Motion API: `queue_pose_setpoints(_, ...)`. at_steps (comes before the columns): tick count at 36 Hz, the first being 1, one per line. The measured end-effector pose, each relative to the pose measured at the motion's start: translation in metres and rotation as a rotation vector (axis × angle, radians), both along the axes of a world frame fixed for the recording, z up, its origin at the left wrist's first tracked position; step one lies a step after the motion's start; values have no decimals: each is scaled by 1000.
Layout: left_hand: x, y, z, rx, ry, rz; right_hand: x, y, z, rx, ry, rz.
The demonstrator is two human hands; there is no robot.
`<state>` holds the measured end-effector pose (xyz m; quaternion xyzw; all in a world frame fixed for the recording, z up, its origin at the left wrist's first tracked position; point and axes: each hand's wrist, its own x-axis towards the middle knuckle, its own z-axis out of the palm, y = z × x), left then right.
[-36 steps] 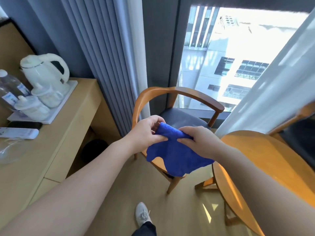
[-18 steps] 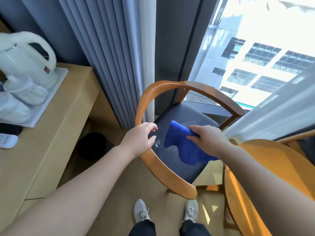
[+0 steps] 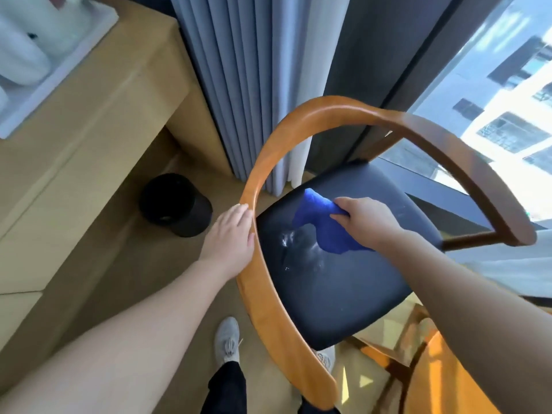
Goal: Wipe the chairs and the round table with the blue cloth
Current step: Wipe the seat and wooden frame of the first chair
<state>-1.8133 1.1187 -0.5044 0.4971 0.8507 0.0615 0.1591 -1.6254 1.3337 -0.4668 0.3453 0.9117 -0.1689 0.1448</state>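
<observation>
Your right hand (image 3: 363, 222) has fingers and thumb curled round the bunched blue cloth (image 3: 324, 231), holding it down on the far half of the chair seat (image 3: 343, 294). A pale smear (image 3: 298, 243) lies just beside the cloth on its near-left side, toward your left hand (image 3: 231, 234). That hand rests straight-fingered against the outside of the curved wooden rail (image 3: 257, 180), gripping nothing. Judgement: the next stroke should run from the cloth toward you and leftward over the smear; the right hand is nearer. The round table (image 3: 439, 383) sits at lower right, close to the chair, neither hand on it. The black bin (image 3: 174, 204) is on the floor beside the desk (image 3: 98, 121), contents not visible. The white tray (image 3: 59, 76) on the desk holds white vessels, cropped.
</observation>
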Motion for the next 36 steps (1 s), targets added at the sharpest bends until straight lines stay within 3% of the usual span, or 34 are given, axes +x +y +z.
queue_pose_setpoints(9, 16, 5, -37, 40, 30, 54, -46, 34, -52, 146, 48, 135)
queue_pose_setpoints(12, 21, 7, -40, 66, 21, 94, -56, 11, -80, 159, -78, 203)
queue_pose_setpoints(18, 20, 6, -43, 108, -9, 97, -32, -36, -150, -34, -240, 319)
queue_pose_setpoints(24, 21, 7, -39, 106, -9, 88, -14, -45, -185, -37, -162, 305)
queue_pose_setpoints(30, 21, 9, -40, 114, -10, 59, -17, -40, -199, -48, -200, 382)
queue_pose_setpoints(36, 20, 9, -41, 137, -29, 82, -15, -35, -212, 79, -101, 343)
